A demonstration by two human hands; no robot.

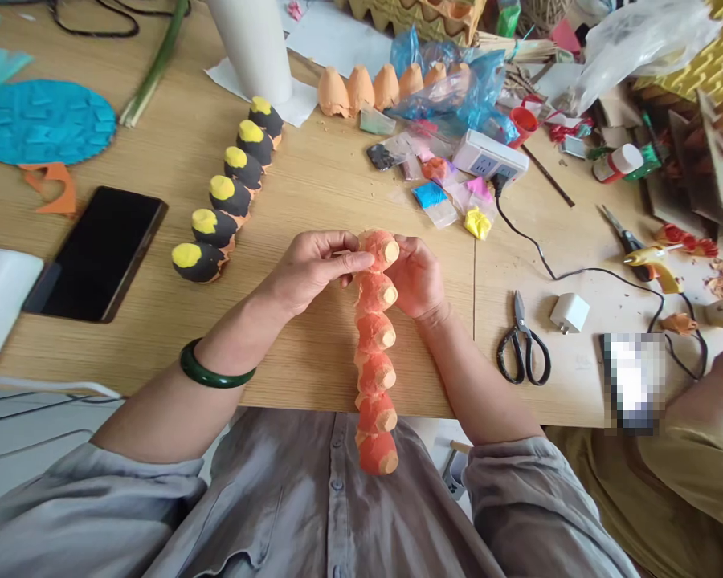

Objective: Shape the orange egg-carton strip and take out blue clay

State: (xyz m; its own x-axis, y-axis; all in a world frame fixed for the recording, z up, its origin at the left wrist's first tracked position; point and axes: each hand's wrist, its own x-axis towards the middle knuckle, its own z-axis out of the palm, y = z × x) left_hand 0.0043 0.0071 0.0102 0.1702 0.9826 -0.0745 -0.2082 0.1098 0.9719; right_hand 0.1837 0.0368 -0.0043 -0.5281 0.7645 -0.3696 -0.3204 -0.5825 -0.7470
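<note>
- Orange painted egg-carton strip (373,353) lies along the near-far axis, its six cups in a line, between the forearms and pointing at the person's chest.
- Its far end sits between the hands, about equally near each; its near end overhangs the near edge of the table (313,185).
- The left hand (310,269) comes in from the left, narrowly closed, fingers curled over the top cup.
- The right hand (415,277) cups that cup's right side; its fingertips are hidden, so how far they wrap is hard to tell.
- A green bangle (217,365) circles the left wrist.
- Bare table lies on both sides of the strip.
- Left of it, a row of black-and-yellow egg-carton cups (229,193) runs diagonally beside a black phone (96,253).
- Right of it lie black-handled scissors (521,341) and a white charger (569,313).
- Further away sit unpainted orange cups (361,88) and a white power strip (491,156).
</note>
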